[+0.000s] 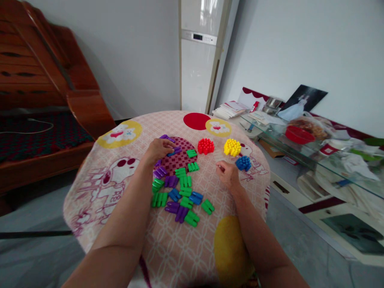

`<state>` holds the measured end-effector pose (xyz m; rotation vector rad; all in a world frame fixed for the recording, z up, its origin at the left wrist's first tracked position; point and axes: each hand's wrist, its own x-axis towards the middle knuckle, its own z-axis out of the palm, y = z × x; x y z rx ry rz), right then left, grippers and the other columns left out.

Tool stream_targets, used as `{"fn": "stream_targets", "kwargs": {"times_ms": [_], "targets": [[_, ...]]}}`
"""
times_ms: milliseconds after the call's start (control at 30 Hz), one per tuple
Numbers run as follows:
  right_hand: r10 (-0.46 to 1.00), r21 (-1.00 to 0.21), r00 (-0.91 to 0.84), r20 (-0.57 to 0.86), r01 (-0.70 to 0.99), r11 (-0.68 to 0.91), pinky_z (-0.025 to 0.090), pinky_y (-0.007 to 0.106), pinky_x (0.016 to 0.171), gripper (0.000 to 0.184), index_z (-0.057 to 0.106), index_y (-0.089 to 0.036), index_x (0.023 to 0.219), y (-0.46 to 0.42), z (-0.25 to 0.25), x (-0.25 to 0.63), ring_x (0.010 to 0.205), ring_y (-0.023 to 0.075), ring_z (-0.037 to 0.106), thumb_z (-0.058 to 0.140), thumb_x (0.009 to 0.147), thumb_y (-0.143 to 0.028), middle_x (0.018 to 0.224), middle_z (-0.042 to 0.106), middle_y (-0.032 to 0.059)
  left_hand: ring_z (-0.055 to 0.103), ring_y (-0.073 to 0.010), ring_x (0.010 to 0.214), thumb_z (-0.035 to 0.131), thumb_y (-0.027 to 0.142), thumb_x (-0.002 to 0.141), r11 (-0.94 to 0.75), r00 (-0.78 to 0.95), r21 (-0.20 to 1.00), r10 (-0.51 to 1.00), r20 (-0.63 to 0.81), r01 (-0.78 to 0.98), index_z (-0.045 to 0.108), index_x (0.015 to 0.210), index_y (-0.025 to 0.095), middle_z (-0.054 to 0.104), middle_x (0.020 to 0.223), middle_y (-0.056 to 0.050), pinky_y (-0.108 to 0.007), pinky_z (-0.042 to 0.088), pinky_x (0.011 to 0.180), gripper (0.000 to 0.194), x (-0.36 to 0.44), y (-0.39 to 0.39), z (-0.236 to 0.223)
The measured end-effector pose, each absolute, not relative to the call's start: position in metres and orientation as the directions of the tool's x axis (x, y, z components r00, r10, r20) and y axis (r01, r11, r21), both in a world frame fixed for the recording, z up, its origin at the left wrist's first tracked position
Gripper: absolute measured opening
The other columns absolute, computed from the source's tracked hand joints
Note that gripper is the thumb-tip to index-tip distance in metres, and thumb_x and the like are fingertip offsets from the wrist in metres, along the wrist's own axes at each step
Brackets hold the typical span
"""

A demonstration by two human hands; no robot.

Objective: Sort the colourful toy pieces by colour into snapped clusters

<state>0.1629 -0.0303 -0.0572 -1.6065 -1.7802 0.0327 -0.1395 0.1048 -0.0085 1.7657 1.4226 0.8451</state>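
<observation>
My left hand [159, 149] reaches over the far left of the scattered plastic blocks, fingers pressed together on a small blue block [171, 154] beside a purple block [177, 150]. Whether that blue block is lifted off the cloth I cannot tell. My right hand [228, 175] rests on the cloth with its fingers curled in, and nothing shows in it. Just past it sits a cluster of blue blocks [243, 163]. A yellow cluster [232, 147] and a red cluster [205, 146] stand farther back. Loose green blocks [185, 181], purple blocks [171, 182] and blue blocks [196, 197] lie between my arms.
A patterned cloth [192, 248] covers the round table. To the right is a glass-topped cabinet [324, 160] bearing papers [231, 109], a red bowl [299, 135] and bags. A wooden bench [87, 104] stands at left, a tall white air conditioner [196, 72] behind.
</observation>
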Motion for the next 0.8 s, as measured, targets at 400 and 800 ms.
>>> {"fn": "stream_targets", "kwargs": {"times_ms": [400,800], "targets": [[0.967,-0.887,-0.024,0.252,0.394,0.241,0.037,0.022,0.049,0.038,0.061,-0.020,0.078,-0.040,-0.037,0.130,0.048,0.0105,0.048,0.053,0.090,-0.054,0.057,0.058,-0.0028,0.059,-0.0128,0.063,0.073,0.033,0.070,-0.327,0.759,0.916,0.650,0.038,0.234,0.069,0.110,0.015,0.065,0.072,0.001,-0.022,0.042,0.057,0.044,-0.077,0.059,0.017],[0.985,-0.926,-0.076,0.157,0.335,0.173,0.035,0.021,0.045,0.039,0.063,-0.019,0.075,-0.035,-0.043,0.139,0.043,0.0086,0.046,0.058,0.088,-0.055,0.056,0.059,-0.0029,0.061,-0.0137,0.068,0.069,0.037,0.076,-0.359,0.707,0.914,0.695,0.127,0.189,0.072,0.105,0.014,0.069,0.078,-0.002,-0.024,0.047,0.063,0.037,-0.096,0.069,0.022]]}}
